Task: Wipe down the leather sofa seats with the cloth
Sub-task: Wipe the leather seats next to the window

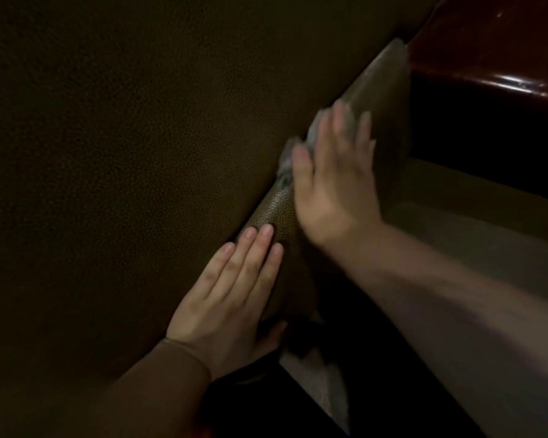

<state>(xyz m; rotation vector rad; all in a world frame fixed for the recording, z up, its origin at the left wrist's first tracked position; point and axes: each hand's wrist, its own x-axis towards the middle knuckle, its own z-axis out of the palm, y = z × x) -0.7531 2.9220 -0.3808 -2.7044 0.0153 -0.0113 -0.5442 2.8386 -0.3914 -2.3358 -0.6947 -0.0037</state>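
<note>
The room is dim, and the person is leaning in close over the brown leather sofa seat (124, 153), whose pebbled surface is filling everything from nine o'clock up to twelve o'clock of the view. Its rounded front edge is running diagonally from about six o'clock up toward one o'clock.

The left hand (231, 298) is lying flat near the centre, slightly toward six o'clock, with its fingers (260, 248) straight and held close together, pressing on the rounded edge of the seat; the thumb is tucking under the edge below.

The right hand (336, 175) is sitting at about two o'clock from the centre, blurred, palm down on the same edge. Its fingers are straight and slightly spread, pressing a pale grey cloth (287, 159) against the leather. Only bits of the cloth are peeking out past the fingertips and along the thumb side, on the crease where the seat top is meeting the front edge. The two hands are near each other but not touching.

Up at one to two o'clock a glossy dark red wooden surface (494, 58) is catching a streak of light. A pale floor (475, 235) is showing at three to four o'clock beyond the right forearm.
</note>
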